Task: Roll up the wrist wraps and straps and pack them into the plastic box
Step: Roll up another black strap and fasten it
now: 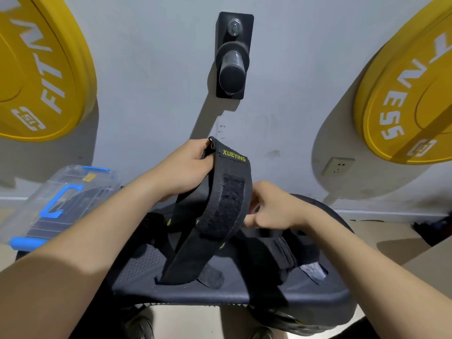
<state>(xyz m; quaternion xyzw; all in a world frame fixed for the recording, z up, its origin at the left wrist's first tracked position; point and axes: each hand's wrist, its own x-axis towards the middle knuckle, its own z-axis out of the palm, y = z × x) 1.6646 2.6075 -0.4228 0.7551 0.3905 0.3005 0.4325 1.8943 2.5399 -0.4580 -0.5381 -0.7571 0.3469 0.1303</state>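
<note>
Grey wall behind, black padded seat [137,265] below. Above the seat a black wrist wrap [230,199] hangs looped, its labelled end pinched by the left hand [188,167]. The right hand [274,206] curls its fingers at the wrap's side – blur hides the grip. More straps [269,248] lie on the seat, with the plastic box [61,199] just left.

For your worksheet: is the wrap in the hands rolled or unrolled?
Unrolled: the wrap hangs as a long band from the left hand down to the seat.
</note>
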